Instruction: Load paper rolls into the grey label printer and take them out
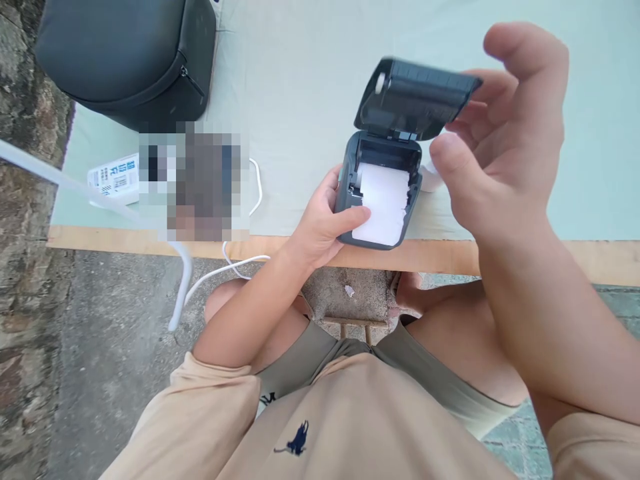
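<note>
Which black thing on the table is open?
The small printer at the table's near edge: its lid is flipped up and white paper shows inside. The big black bag in the far corner is zipped shut.

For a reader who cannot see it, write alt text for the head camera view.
A person's left hand grips a small dark printer at the edge of a pale green table, its lid raised over white paper. The right hand is open beside the lid.
</note>
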A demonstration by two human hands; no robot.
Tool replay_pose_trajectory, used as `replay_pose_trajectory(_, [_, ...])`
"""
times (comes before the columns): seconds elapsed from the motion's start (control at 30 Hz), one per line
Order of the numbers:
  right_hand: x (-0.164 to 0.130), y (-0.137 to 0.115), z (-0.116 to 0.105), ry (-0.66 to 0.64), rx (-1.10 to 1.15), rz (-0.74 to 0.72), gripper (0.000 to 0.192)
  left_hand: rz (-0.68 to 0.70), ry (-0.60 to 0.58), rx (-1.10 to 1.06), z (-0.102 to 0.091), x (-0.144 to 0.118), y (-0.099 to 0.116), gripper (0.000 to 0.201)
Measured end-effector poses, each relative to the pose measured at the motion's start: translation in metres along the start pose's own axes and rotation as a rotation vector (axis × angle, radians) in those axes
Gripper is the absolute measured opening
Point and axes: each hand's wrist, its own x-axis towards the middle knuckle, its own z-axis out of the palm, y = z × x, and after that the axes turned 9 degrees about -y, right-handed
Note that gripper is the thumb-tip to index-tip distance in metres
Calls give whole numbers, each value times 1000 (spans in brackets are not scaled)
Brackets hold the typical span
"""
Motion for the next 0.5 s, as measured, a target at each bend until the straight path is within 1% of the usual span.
replay_pose_trajectory(0.07, [-1,4,4,34,38,-49,56,-3,23,0,2,-2,1,67])
replay_pose_trajectory(0.13, [-2,6,6,24,31,-58,43,-7,32,-9,3,-3,2,69])
replay_pose_trajectory(0.2, [-4,6,7,10,19,-70,35,-9,25,-23,4,-4,3,73])
replay_pose_trajectory(0.3, [-6,1,4,-86,-41,-103,35,-4,13,-50,5,-3,5,68])
replay_pose_trajectory(0.4, [-7,-11,1,-187,-144,-97,40,9,29,-66,7,-3,7,59])
replay_pose_trajectory(0.5, [-9,-20,-1,-184,-202,-123,40,3,25,-48,10,-4,8,57])
